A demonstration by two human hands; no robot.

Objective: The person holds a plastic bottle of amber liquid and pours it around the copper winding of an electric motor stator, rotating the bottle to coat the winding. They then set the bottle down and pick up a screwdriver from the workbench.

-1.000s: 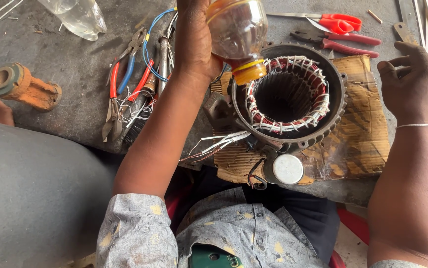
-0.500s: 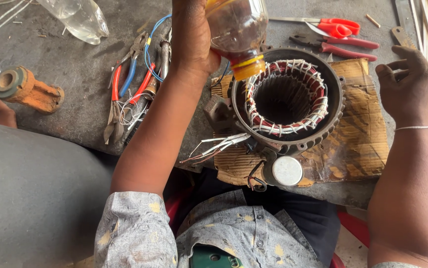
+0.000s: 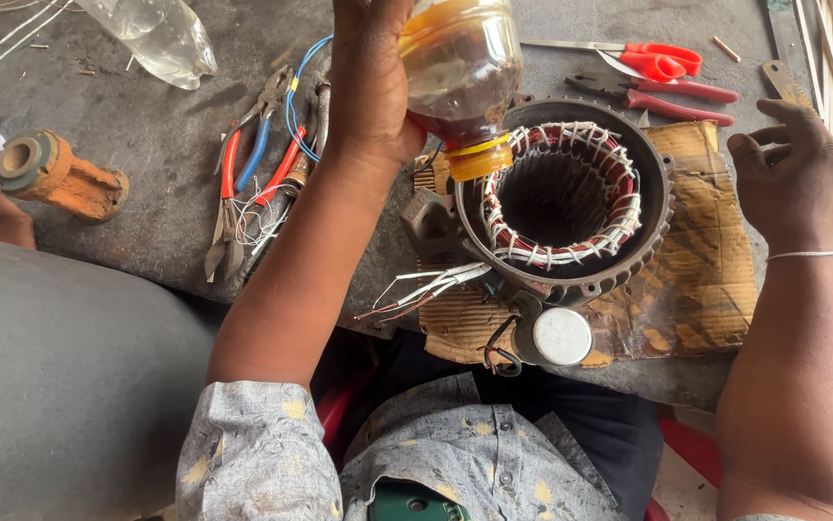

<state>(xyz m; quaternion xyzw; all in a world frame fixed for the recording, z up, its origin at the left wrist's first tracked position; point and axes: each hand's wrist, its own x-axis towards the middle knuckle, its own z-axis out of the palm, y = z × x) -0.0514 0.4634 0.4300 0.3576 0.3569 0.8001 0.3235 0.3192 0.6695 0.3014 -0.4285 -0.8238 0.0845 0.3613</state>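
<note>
Change since a second ago: the bottle (image 3: pixel 460 82) sits further right and more steeply tipped, its yellow neck now over the near-left rim of the stator; the right hand has barely shifted.

Tabletop (image 3: pixel 137 164): grey, stained, carrying all items.

Cardboard sheet (image 3: pixel 706 260): brown, torn, lying under the motor part.

Motor stator (image 3: pixel 566 198): round dark housing, centre-right, with copper windings laced in white cord around an open bore; loose lead wires trail off to its near left.

Bottle: clear plastic, amber liquid inside, held mouth-down. Left hand (image 3: pixel 368 87): fingers clamped round the bottle's body.

Right hand (image 3: pixel 793 169): far right, just beside the cardboard's edge, fingers loosely curled and apart, holding nothing that can be seen.

Orange cast fitting (image 3: pixel 55 178): far left, lying on its side.

Clear plastic bag (image 3: pixel 156 34): far left.

Pliers and cutters (image 3: pixel 252 178): red and blue handles, left of the forearm, tangled with wire.

Scissors (image 3: pixel 653 58): red-handled, far right.

White round cap (image 3: pixel 561 336): near edge, just beside the stator.
</note>
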